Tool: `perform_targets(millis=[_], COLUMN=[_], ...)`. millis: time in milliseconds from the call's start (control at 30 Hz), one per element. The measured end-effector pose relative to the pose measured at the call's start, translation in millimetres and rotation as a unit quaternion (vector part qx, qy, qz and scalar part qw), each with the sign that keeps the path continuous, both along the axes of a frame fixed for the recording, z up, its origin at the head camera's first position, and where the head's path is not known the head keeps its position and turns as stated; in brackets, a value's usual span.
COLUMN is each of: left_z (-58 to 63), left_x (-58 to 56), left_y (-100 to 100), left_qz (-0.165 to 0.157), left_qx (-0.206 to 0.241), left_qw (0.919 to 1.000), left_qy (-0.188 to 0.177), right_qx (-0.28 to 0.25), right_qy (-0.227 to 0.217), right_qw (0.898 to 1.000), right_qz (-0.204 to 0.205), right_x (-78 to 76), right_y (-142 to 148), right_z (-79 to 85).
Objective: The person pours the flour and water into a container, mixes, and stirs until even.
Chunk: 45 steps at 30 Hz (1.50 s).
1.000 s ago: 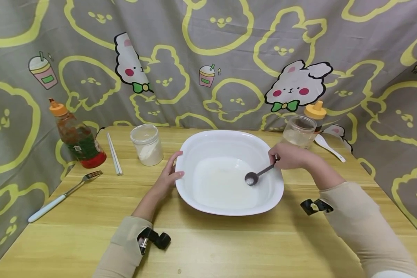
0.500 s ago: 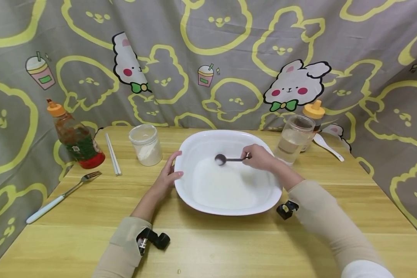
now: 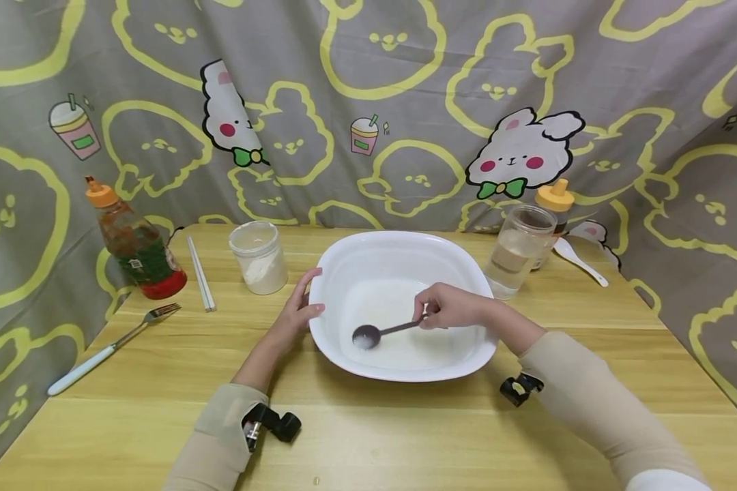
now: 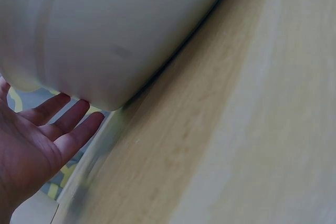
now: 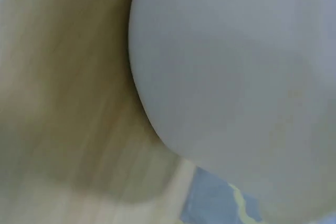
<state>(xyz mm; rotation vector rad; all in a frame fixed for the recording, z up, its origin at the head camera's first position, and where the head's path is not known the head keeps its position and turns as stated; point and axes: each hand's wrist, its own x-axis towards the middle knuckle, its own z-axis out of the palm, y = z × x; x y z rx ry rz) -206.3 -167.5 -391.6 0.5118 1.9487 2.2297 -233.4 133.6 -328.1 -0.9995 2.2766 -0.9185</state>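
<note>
A white basin (image 3: 399, 239) stands mid-table, with a cloudy whitish layer on its floor. My left hand (image 3: 295, 307) rests against its left side, thumb and index fingertip at the rim. In the left wrist view the fingers (image 4: 79, 129) lie fairly straight against the outer wall (image 4: 105, 35). My right hand (image 3: 451, 307) reaches over the basin and pinches the handle of a dark measuring spoon (image 3: 366, 337). The spoon's bowl is over the basin's left part, with some white stuff in it. The right wrist view shows just the basin's outside (image 5: 220, 93); the right hand is hidden there.
Left of the basin are a jar of white powder (image 3: 264, 269), chopsticks (image 3: 201, 276), a fork (image 3: 113, 349) and a red sauce bottle (image 3: 141, 252). To the right stand a jar of clear liquid (image 3: 512, 259), a yellow-capped bottle (image 3: 555, 198) and a white spoon (image 3: 580, 262).
My right hand has moved the measuring spoon from the basin's right side across to the left, then toward the near side. The left hand has stayed at the rim.
</note>
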Motion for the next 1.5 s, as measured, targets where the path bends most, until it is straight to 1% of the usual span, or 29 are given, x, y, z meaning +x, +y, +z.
perform_targets(millis=[33,133,200,267,400,467,567,667,700,800,833,900,1000,1067,1100,1200,1333,1400,1500], left_z=[-0.7,-2.2,-2.6,-2.5,-1.0,-0.6,0.1,-0.3,-0.3,-0.5,-0.4,-0.1,-0.1,0.0,0.0,0.1,-0.2,-0.1,-0.4], left_x=[-0.1,-0.6,-0.8,-0.8,-0.5,-0.6,-0.7,-1.2,-1.1,-1.1,-1.1,-1.0,-1.1,-1.1,-1.1,-1.2,-1.2,-1.1,-0.8], left_y=[0,1,1,2,2,1,0,0,0,0,1,1,1,1,1,1,1,1,1], left_qz=[0.0,0.001,0.001,0.003,0.007,0.01,0.011,0.006,0.005,0.004,0.005,0.008,0.008,0.009,0.009,0.009,0.007,0.008,0.008], left_qx=[0.001,0.004,0.005,0.004,-0.002,-0.004,-0.004,-0.003,-0.002,-0.001,0.0,0.0,-0.002,-0.002,-0.002,-0.002,-0.001,-0.001,0.001], left_qw=[1.0,1.0,1.0,1.0,1.0,0.9999,0.9999,1.0,1.0,1.0,1.0,1.0,0.9999,0.9999,0.9999,0.9999,0.9999,0.9999,0.9999], left_qy=[-0.001,-0.002,-0.002,-0.003,-0.007,-0.008,-0.007,-0.006,-0.005,-0.005,-0.005,-0.006,-0.006,-0.006,-0.007,-0.009,-0.011,-0.011,-0.009], right_qx=[0.008,0.033,0.05,0.062,0.091,0.11,0.133,0.133,0.126,0.083,0.065,0.029,0.004,0.005,0.011,0.036,0.076,0.093,0.12], right_qy=[0.007,0.047,0.075,0.091,0.115,0.134,0.16,0.167,0.16,0.12,0.102,0.049,-0.018,-0.058,-0.068,-0.077,-0.061,-0.046,-0.017], right_qw=[1.0,0.998,0.995,0.993,0.989,0.984,0.976,0.973,0.975,0.985,0.989,0.995,0.998,0.997,0.997,0.996,0.995,0.994,0.992], right_qz=[0.01,0.037,0.044,0.04,-0.002,-0.03,-0.067,-0.087,-0.092,-0.093,-0.089,-0.082,-0.058,-0.041,-0.031,0.003,0.038,0.044,0.031], right_x=[2.0,6.3,7.5,7.7,2.9,-2.4,-11.6,-20.5,-22.7,-26.9,-27.5,-27.3,-23.9,-19.8,-17.1,-9.4,0.0,3.0,4.3], right_y=[4,17,27,37,53,56,54,45,41,27,23,15,5,1,0,3,16,24,36], right_z=[2.0,11.7,19.3,26.6,35.9,36.8,34.5,28.5,26.3,19.7,17.2,12.4,6.3,4.6,5.1,9.3,23.4,31.9,43.2])
